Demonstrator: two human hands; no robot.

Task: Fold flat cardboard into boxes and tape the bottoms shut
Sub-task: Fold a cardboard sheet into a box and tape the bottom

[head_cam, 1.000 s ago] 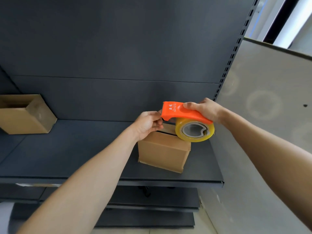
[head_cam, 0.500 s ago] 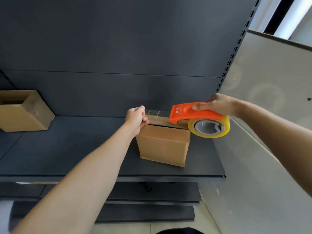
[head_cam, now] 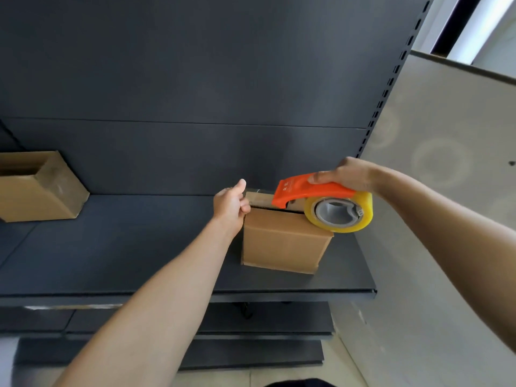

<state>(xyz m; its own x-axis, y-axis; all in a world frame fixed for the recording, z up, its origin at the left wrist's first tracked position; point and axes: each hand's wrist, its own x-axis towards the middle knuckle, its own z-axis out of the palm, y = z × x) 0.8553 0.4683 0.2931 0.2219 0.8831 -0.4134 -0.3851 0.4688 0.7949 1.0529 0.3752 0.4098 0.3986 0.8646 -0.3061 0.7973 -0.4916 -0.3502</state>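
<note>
The box (head_cam: 284, 243) stands on the shelf (head_cam: 111, 247), near its right end. The left hand (head_cam: 230, 206) grips its top left edge; the right hand (head_cam: 349, 174) grasps the dispenser (head_cam: 307, 191) resting on top.

One head-worn wide-angle camera faces forward and slightly down, close onto the dark shelf (head_cam: 139, 247).

Both bare arms reached forward, the left rising from below, the right coming in from the right; the left hand (head_cam: 230, 205) curled against the upper left edge of the box (head_cam: 282, 244), thumb raised; the right hand (head_cam: 349, 174) gripped the tape dispenser (head_cam: 307, 192) from above.
</note>
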